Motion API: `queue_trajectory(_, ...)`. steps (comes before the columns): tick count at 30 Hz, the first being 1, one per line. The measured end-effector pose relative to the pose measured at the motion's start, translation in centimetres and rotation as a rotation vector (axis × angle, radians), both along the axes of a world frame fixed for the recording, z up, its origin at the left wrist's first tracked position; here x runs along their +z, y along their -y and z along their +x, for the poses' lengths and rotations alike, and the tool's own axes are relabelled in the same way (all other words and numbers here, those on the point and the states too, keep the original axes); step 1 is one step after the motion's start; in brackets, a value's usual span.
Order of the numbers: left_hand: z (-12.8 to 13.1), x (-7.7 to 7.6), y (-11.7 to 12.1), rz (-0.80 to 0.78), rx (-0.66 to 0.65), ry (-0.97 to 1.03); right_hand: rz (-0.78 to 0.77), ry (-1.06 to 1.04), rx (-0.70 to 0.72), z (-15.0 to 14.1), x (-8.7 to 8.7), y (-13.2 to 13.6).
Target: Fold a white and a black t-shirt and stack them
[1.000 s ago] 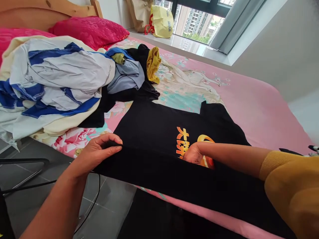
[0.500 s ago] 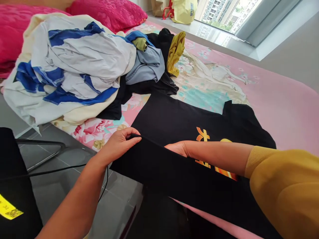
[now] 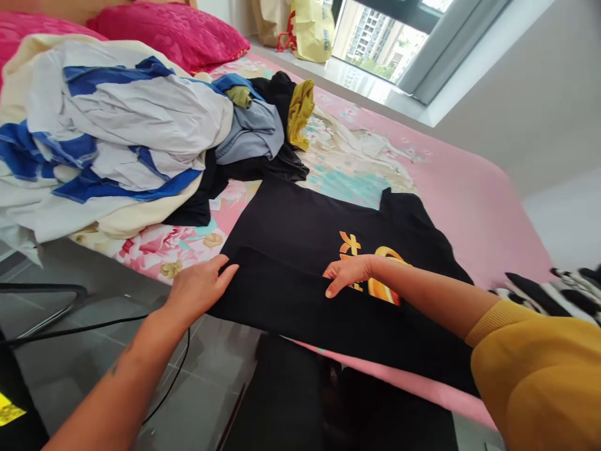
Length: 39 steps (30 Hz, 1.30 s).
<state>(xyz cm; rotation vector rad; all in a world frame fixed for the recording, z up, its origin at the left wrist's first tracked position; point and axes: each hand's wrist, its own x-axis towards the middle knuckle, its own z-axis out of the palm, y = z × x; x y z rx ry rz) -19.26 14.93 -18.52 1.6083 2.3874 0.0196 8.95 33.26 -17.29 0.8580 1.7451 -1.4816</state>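
A black T-shirt (image 3: 300, 219) with an orange and yellow print lies spread over the edge of the bed, its near side folded up in a long flap. At the left end of that flap, my left hand (image 3: 200, 285) pinches the hem corner between thumb and fingers. Around the middle of the shirt, my right hand (image 3: 350, 272) grips the flap's edge beside the print, the thumb on the near side. My right forearm crosses over part of the print and hides it.
A heap of white and blue clothes (image 3: 141, 119) sits at the left, with a grey garment (image 3: 253, 131) and a mustard one (image 3: 300, 113) beside it. Pink pillows (image 3: 173, 34) lie behind. Striped dark and white items (image 3: 539, 294) stand at the right. A black cable (image 3: 173, 369) hangs below.
My right hand has come out from behind the shirt's flap and now holds its edge from above. The flap lies flatter over the shirt. The view has swung right.
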Motion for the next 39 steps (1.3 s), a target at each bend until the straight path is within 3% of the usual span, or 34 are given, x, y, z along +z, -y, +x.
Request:
queue_trajectory(6,0.3,-1.6,0.8,0.035,-0.008,-0.21,0.231,0.079,0.055,10.2,0.4,-0.2)
queue_trajectory(9,-0.1,-1.4,1.2,0.056,0.006,-0.23,0.656,0.038,-0.074,12.7,0.6,1.9)
queue_trajectory(12,0.6,-0.3,1.5,0.252,-0.013,-0.205,1.117,-0.2,-0.291,13.5,0.5,6.4)
queue_trajectory(14,3.0,0.6,1.3,0.443,-0.16,-0.135,1.228,-0.425,-0.382,13.1,0.0,10.0)
queue_trajectory(16,7.4,1.2,0.9,0.533,-0.441,0.007,1.239,-0.579,-0.431,12.2,-0.9,13.3)
queue_trajectory(18,12.7,1.2,0.2,0.491,-0.763,0.147,1.238,-0.651,-0.435,11.2,-2.0,15.5)
queue_trajectory(20,16.7,0.4,-0.6,0.408,-0.957,0.206,1.25,-0.656,-0.38,11.1,-3.0,16.4)
queue_trajectory(21,17.7,-0.1,-1.0,0.352,-0.988,0.195,1.266,-0.629,-0.339,11.5,-3.5,16.3)
queue_trajectory(23,16.9,-1.2,-1.4,0.256,-0.907,0.124,1.32,-0.528,-0.258,13.3,-4.4,15.8)
queue_trajectory(25,13.0,-2.1,-1.5,0.187,-0.697,0.012,1.375,-0.408,-0.212,15.9,-5.1,15.0)
queue_trajectory(28,5.9,-2.3,-1.5,0.131,-0.273,-0.18,1.405,-0.309,-0.206,19.1,-5.5,14.5)
queue_trajectory(30,3.7,-2.1,-1.9,0.147,-0.115,-0.283,1.396,-0.294,-0.247,19.5,-4.8,14.3)
queue_trajectory(32,4.7,-1.7,-2.7,0.2,-0.187,-0.306,1.385,-0.312,-0.322,18.5,-3.6,13.6)
queue_trajectory(35,10.0,-1.4,-4.5,0.238,-0.548,-0.177,1.396,-0.37,-0.381,16.2,-1.8,10.8)
queue_trajectory(37,13.2,-1.7,-5.9,0.209,-0.727,-0.071,1.407,-0.337,-0.372,15.5,-1.4,7.8)
queue_trajectory(39,14.7,-2.1,-7.7,0.165,-0.792,-0.005,1.387,-0.193,-0.401,16.0,-2.1,4.4)
